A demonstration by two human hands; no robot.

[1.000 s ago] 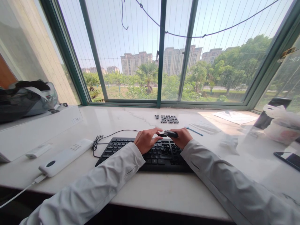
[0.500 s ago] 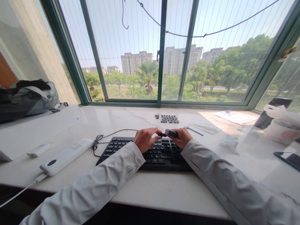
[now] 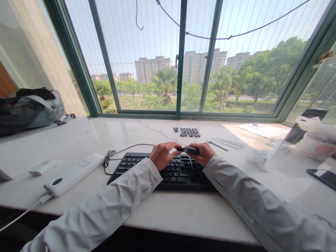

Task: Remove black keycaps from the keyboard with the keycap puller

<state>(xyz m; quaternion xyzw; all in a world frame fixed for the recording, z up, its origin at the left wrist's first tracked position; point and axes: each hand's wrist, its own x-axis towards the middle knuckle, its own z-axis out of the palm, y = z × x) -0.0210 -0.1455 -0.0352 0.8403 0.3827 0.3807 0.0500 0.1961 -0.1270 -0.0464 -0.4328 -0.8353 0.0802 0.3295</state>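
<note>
Above the black keyboard [image 3: 181, 180], both of my hands are raised close together. Pinched in the fingers of my left hand [image 3: 163, 154] is a small black piece [image 3: 180, 149], perhaps a keycap; it is too small to tell. My right hand [image 3: 206, 154] is closed round a black hand tool [image 3: 193, 150] with a pale grey tip. That tip meets the small piece between my hands. On the keyboard's right side, several key places stand bare. Farther back, loose black keycaps [image 3: 190, 132] lie in rows on the white counter [image 3: 147, 131].
A blue thin tool [image 3: 218, 146] lies right of the hands, near clear plastic wrapping [image 3: 257, 159]. At left are a white power bank [image 3: 73, 175] with a cable and a helmet [image 3: 31, 108] on a white box [image 3: 47, 147]. A phone [image 3: 322, 178] rests far right.
The tool in my right hand has tilted level and its tip has come onto the small black piece. My left hand stays nearly still.
</note>
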